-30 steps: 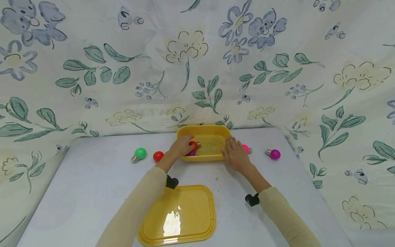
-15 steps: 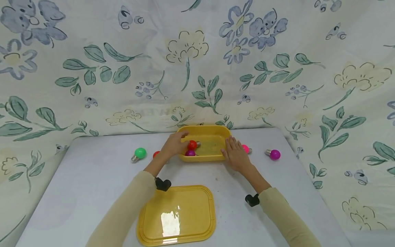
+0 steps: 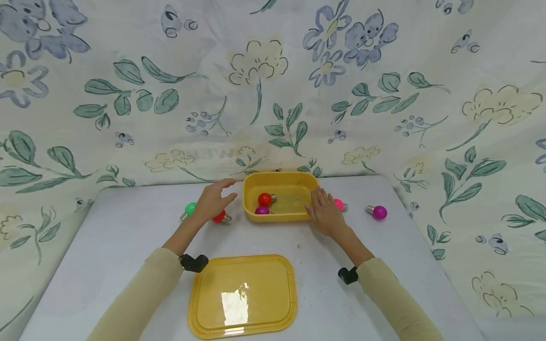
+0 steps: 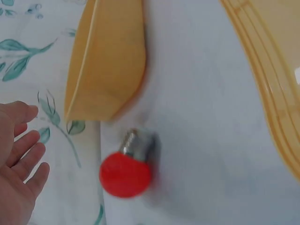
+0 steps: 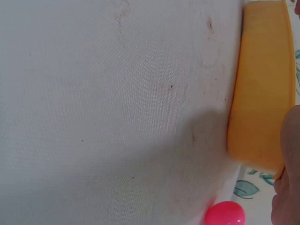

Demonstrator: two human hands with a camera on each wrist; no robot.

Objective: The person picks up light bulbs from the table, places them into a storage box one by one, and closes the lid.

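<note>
My left hand (image 3: 212, 202) hovers with parted, relaxed fingers left of the yellow container (image 3: 281, 218), holding nothing. Below it lies a red bulb (image 3: 219, 217) with a metal base, also plain in the left wrist view as a red bulb (image 4: 125, 175). Partly behind that hand is a green bulb (image 3: 190, 208). Inside the container sit a red bulb (image 3: 264, 199) and a purple bulb (image 3: 262, 210). My right hand (image 3: 327, 214) rests with straight fingers on the container's right side. A pink bulb (image 3: 338, 204) lies just beyond it, partly covered.
A yellow lid (image 3: 243, 296) lies flat on the white table (image 3: 341, 312), nearer to me than the container. Farther right is another purple bulb (image 3: 379, 212). A flower-printed cloth (image 3: 273, 94) hangs behind the table's back edge.
My left hand has let go of the red bulb in the container and moved out to the left, above the other red bulb. The right hand has stayed in place.
</note>
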